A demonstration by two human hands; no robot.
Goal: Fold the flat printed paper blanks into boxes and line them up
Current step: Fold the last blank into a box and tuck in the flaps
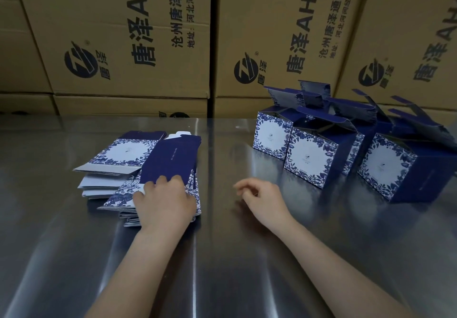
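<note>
A loose stack of flat blanks (123, 154), dark blue with white floral panels, lies on the metal table left of centre. My left hand (164, 201) rests on the near end of the stack, its fingers gripping the edge of the top blank (170, 156), whose dark blue side faces up. My right hand (262, 199) hovers over bare table to the right, fingers loosely curled and holding nothing. Three folded boxes (309, 156) with open top flaps stand in a row at the right.
The steel table (222, 255) is shiny, with a seam running down its middle. Large brown cartons (128, 33) with black print form a wall along the table's far edge, right behind the folded boxes.
</note>
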